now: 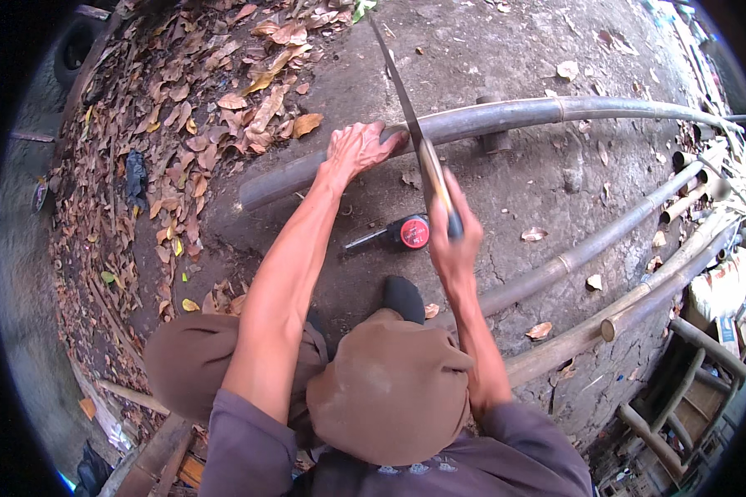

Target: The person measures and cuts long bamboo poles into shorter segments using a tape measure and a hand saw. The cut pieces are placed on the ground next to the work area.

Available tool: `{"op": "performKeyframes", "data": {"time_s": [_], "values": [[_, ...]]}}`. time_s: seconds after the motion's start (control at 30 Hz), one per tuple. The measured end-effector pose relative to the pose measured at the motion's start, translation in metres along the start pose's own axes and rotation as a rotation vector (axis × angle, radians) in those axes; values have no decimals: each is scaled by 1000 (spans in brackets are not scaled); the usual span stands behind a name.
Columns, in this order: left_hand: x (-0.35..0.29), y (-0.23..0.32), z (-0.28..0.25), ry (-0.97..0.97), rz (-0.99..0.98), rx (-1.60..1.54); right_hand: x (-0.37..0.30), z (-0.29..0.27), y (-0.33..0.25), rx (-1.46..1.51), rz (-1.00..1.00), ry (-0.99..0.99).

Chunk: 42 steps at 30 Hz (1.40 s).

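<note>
White sack (724,286), contents unclear — handsaw (403,95) across bamboo pole (510,117)

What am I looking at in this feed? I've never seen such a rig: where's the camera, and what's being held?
There is no machine here, just a person's two bare hands. The single picture comes from a fisheye camera worn on the head, looking down, so straight edges bend near its rim. The left hand holds a dark bamboo pole. The right hand grips what looks like a handsaw, its long blade crossing the pole. On the bare ground lie a red-and-black tape measure, near the knees, and dry leaves, thickest on the left. More bamboo poles lie to the right.
</note>
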<state>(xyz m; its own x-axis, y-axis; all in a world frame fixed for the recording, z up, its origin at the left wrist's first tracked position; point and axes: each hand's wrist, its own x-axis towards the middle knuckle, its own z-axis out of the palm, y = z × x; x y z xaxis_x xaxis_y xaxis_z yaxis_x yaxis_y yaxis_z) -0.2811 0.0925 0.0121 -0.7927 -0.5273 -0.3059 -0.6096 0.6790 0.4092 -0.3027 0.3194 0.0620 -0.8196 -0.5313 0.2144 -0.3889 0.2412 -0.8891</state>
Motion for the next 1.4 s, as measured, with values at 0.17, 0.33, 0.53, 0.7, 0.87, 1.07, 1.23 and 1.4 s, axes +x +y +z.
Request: {"op": "performKeyframes", "data": {"time_s": [0.17,0.33,0.53,0.7,0.87,1.07,1.23,1.4], "values": [[-6,-18,19,273,159,175,29,28,-7,116,121,-48],[1,-3,27,183,165,103,1,-1,-16,6,228,-107],[-9,-11,6,13,4,49,-124,-97,-41,-33,327,-276],[7,11,7,64,81,37,15,-1,-9,11,129,-123],[0,-7,5,6,59,83,-81,-51,-11,-53,-3,-157],[-2,-8,-4,41,5,84,-86,-59,-22,-65,115,-151],[1,10,13,14,90,47,11,-5,-13,6,183,-123],[-4,-23,2,39,29,119,-163,-126,-43,-55,184,-245]]}}
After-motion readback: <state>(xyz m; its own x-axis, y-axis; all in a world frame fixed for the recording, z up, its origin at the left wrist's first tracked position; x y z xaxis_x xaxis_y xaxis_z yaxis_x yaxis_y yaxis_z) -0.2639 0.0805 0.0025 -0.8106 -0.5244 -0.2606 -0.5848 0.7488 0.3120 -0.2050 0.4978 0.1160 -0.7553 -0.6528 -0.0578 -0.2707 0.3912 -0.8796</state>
